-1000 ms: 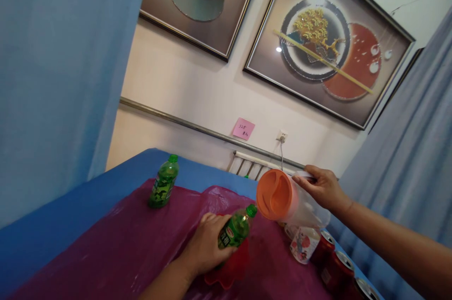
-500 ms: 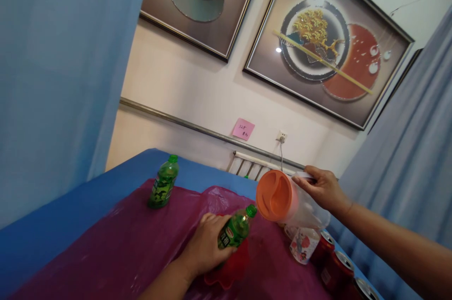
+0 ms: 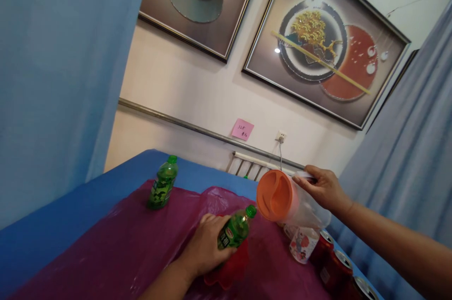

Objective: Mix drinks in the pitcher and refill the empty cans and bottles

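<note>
Evidently both hands are occupied. The person's left hand [image 3: 206, 246] has its grip wrapped around a small clear-green plastic bottle with a green cap and a dark green printed label [image 3: 235, 231]. That bottle leans with its cap towards the upper right, above a red scalloped-edged dish [image 3: 231, 271]; whether its base touches the dish cannot be told, since the hand hides that part.

Over on the other side, the right hand [image 3: 323, 187] has its grip closed around the pale handle of a translucent plastic pitcher with a round orange lid [image 3: 291, 201]. The pitcher is tipped well over, its lid facing left and towards the viewer, just beside the cap of the held bottle.

Below the pitcher, a clear cup with a red and pink printed pattern [image 3: 303, 246] stands near a row of dark red metal drink cans [image 3: 335, 269] along the right edge. Well apart from both hands, a second green plastic bottle with a green cap [image 3: 163, 182] stands at the far left on a shiny purple plastic sheet [image 3: 106, 239], which is spread over a blue-covered table [image 3: 84, 206]. Behind, a square pink note with handwriting [image 3: 242, 129] is on the pale wall [image 3: 197, 81].
</note>
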Demonstrator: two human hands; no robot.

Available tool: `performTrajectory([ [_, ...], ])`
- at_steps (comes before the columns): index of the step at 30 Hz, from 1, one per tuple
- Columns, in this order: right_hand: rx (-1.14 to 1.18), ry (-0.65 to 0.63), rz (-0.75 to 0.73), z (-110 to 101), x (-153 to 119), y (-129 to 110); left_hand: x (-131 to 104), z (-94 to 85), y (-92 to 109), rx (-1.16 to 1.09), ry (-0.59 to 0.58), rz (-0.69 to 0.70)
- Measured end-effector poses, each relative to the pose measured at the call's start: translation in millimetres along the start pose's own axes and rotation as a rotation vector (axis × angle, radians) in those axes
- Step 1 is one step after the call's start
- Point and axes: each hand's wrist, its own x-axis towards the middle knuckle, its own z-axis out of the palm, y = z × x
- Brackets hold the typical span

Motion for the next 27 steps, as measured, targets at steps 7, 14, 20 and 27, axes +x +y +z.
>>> performTrajectory([
  [7, -0.004, 0.006, -0.010, -1.5, 0.2, -2.1, -0.1, -0.2, 0.4, 0.001, -0.008, -0.008],
  [14, -0.005, 0.001, -0.011, -1.0, 0.4, -1.7, -0.6, 0.7, 0.1, 0.012, -0.004, -0.008],
  [20, -0.005, 0.000, -0.003, 0.4, 0.4, -2.7, -0.5, 1.1, -0.7, 0.002, 0.001, -0.013],
  [27, -0.007, 0.007, -0.001, 0.8, 0.8, -7.3, -0.8, 2.7, -3.2, 0.008, 0.018, 0.008],
])
